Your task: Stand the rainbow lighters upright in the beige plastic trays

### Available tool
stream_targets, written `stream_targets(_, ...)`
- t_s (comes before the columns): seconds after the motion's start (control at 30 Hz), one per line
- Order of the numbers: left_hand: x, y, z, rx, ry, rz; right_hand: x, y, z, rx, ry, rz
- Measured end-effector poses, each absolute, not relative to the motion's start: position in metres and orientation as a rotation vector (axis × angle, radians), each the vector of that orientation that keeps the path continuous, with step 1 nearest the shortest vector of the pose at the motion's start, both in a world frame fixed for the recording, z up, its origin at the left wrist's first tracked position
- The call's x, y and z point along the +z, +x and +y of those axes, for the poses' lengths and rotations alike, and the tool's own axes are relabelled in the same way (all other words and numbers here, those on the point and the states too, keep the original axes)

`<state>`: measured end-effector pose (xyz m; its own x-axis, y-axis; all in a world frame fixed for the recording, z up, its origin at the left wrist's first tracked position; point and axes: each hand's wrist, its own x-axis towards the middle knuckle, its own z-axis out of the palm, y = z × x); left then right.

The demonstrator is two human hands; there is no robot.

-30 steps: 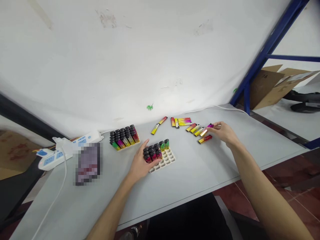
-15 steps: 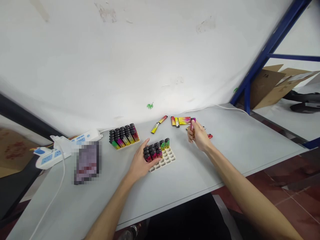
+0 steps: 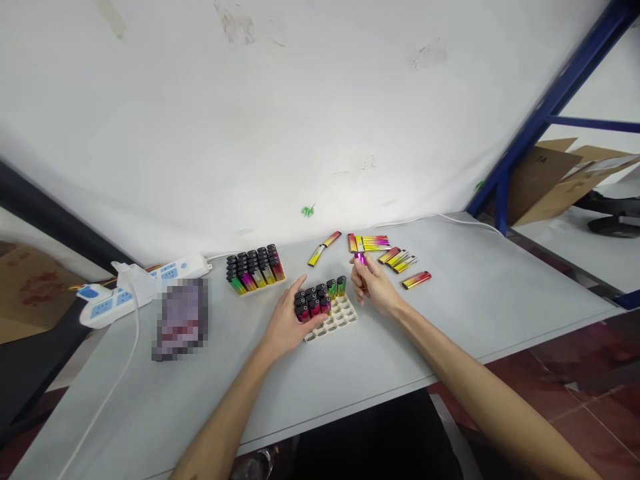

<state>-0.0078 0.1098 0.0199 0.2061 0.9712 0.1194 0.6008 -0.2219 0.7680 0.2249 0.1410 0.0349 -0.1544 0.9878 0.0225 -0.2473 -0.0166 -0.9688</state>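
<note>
Where the bench [image 3: 500,287] carries its things, we begin at the left with a cream moulded tray [image 3: 261,289], in which many metallic, multicoloured lighters with black caps [image 3: 256,263] stand upright in tight rows. So close together, we judge, they give no room for fingers at the sides, and one must be taken by its cap.

Next to the right is our left hand [image 3: 285,330]. Its grip is curled around glossy pink-red lighters with black caps [image 3: 313,308], with the thumb in front. These stand in a second cream tray with open sockets [image 3: 345,312], and near its back edge stand two shiny green lighters with black caps [image 3: 341,287]. The tray looks thin and light, so it may slide easily when pushed.

Further right, the grip of our right hand [image 3: 383,288] is closed upon one slim, shiny purple lighter [image 3: 361,259], above the bench beside the second tray; its lower part hides behind the fingers. We expect it light, stiff and rather slippery, better pinched on both flat sides below the cap.

Beyond, a fan of yellow and silver lighters [image 3: 397,260] lies flat; there we would take the edges.
</note>
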Motion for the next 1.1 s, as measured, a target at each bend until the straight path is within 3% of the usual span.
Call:
stream_targets(0.4,0.02,-0.008,0.11,0.832,1.902,1.447,0.019,0.222,0.139,1.42,-1.15,-1.08)
stream_targets(1.1,0.018,-0.004,0.108,0.882,1.895,1.487,0.023,0.22,0.133,1.45,-1.156,-0.915)
